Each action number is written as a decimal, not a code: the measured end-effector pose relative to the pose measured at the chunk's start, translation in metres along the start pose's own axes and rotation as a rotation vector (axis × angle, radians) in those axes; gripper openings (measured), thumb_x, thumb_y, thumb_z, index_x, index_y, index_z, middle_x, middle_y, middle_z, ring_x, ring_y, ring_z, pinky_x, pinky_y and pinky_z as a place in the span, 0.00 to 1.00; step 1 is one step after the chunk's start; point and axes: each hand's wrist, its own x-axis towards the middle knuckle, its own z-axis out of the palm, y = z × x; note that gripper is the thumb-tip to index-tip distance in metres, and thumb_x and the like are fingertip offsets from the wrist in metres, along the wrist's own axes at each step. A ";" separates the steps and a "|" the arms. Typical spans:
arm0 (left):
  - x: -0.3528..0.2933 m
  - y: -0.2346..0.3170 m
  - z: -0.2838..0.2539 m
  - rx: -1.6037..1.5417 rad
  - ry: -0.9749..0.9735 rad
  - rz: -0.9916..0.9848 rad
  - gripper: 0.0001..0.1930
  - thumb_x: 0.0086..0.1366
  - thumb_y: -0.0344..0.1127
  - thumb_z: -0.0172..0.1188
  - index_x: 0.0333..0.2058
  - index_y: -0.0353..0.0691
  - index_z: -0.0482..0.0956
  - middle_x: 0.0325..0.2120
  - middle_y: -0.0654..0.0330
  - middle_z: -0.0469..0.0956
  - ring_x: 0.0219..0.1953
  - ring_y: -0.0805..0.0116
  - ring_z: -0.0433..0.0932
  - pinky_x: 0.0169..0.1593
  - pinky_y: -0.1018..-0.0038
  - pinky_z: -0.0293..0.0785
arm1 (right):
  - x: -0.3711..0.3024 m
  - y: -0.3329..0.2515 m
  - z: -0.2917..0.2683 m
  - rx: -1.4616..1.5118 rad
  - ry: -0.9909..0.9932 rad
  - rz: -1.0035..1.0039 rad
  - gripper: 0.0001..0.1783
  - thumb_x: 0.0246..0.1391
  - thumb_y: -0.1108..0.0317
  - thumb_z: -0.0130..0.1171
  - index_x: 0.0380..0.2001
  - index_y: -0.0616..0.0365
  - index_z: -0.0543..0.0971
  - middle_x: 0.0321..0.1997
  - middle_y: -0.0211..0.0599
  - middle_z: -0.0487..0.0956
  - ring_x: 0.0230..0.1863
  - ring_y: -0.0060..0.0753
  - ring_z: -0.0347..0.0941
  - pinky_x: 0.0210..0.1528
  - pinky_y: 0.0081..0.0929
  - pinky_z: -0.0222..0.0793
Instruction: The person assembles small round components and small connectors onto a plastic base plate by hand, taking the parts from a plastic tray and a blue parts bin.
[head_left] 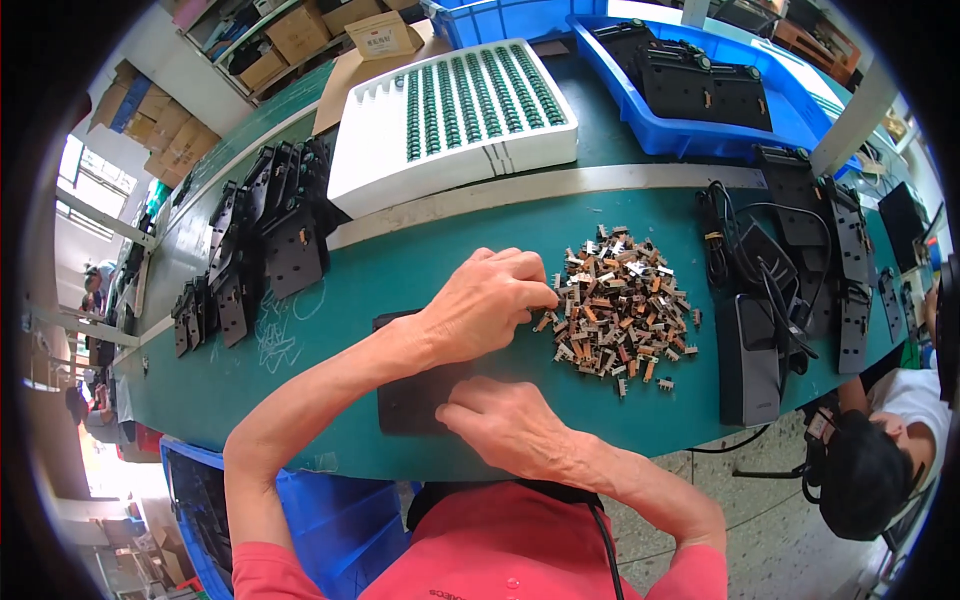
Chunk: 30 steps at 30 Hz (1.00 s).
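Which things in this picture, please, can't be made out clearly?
All in the head view:
- Whether the left hand holds a small part: its curled fingers hide the grip.
- Part of the black panel: the left forearm and right hand cover it.
- The count in the pile of small parts: too small, overlapping.
- The upper blue crate's far side: cut off by the top edge.

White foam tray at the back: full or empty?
Partly full: green components fill most of the white foam tray, while slots along its left side are bare.
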 end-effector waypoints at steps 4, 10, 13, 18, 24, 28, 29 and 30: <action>0.003 0.001 0.003 0.013 -0.032 -0.106 0.13 0.46 0.22 0.63 0.33 0.41 0.81 0.30 0.58 0.74 0.36 0.56 0.74 0.39 0.64 0.69 | -0.001 0.000 -0.001 -0.020 -0.012 0.010 0.12 0.40 0.73 0.56 0.33 0.59 0.77 0.30 0.36 0.73 0.33 0.38 0.72 0.31 0.33 0.71; -0.004 0.008 -0.007 -0.162 0.028 -0.230 0.10 0.49 0.20 0.62 0.32 0.38 0.80 0.29 0.58 0.76 0.32 0.61 0.77 0.36 0.68 0.73 | -0.001 -0.001 -0.003 -0.009 -0.021 0.007 0.13 0.39 0.73 0.56 0.33 0.58 0.77 0.30 0.36 0.72 0.34 0.38 0.72 0.31 0.33 0.71; -0.014 0.023 -0.024 -0.432 0.084 -0.398 0.09 0.51 0.18 0.61 0.32 0.35 0.80 0.29 0.59 0.77 0.33 0.69 0.79 0.37 0.75 0.75 | -0.001 -0.002 -0.004 -0.031 -0.026 -0.019 0.09 0.38 0.75 0.57 0.29 0.59 0.74 0.33 0.37 0.73 0.35 0.37 0.72 0.32 0.30 0.73; -0.046 0.041 -0.047 -0.738 0.121 -0.592 0.08 0.54 0.17 0.60 0.34 0.30 0.80 0.29 0.62 0.78 0.35 0.76 0.78 0.40 0.79 0.75 | -0.002 -0.003 -0.005 0.029 -0.006 0.029 0.11 0.39 0.74 0.56 0.31 0.59 0.76 0.31 0.36 0.74 0.36 0.36 0.73 0.32 0.32 0.72; -0.102 0.061 -0.056 -0.785 0.249 -0.805 0.09 0.54 0.17 0.61 0.35 0.31 0.81 0.31 0.63 0.78 0.35 0.76 0.78 0.41 0.81 0.75 | 0.005 -0.001 -0.019 0.333 0.137 0.355 0.09 0.47 0.77 0.59 0.35 0.61 0.78 0.31 0.42 0.79 0.30 0.43 0.78 0.32 0.33 0.74; -0.122 0.060 -0.035 -0.685 0.279 -0.833 0.09 0.54 0.18 0.62 0.35 0.31 0.81 0.31 0.63 0.78 0.35 0.75 0.78 0.41 0.80 0.76 | 0.007 -0.001 -0.022 0.430 0.107 0.605 0.09 0.48 0.78 0.59 0.35 0.65 0.77 0.30 0.45 0.80 0.29 0.39 0.80 0.32 0.29 0.75; -0.121 0.060 -0.032 -0.638 0.284 -0.827 0.09 0.54 0.18 0.62 0.36 0.31 0.81 0.31 0.62 0.78 0.36 0.75 0.78 0.42 0.80 0.76 | 0.007 0.000 -0.023 0.421 0.076 0.621 0.09 0.48 0.78 0.59 0.35 0.65 0.77 0.29 0.45 0.81 0.29 0.38 0.80 0.32 0.28 0.75; -0.121 0.058 -0.027 -0.641 0.286 -0.828 0.09 0.54 0.18 0.62 0.36 0.31 0.81 0.31 0.62 0.78 0.36 0.75 0.78 0.42 0.80 0.76 | 0.007 -0.001 -0.022 0.420 0.072 0.622 0.09 0.48 0.78 0.59 0.35 0.65 0.77 0.29 0.45 0.81 0.29 0.38 0.80 0.32 0.28 0.75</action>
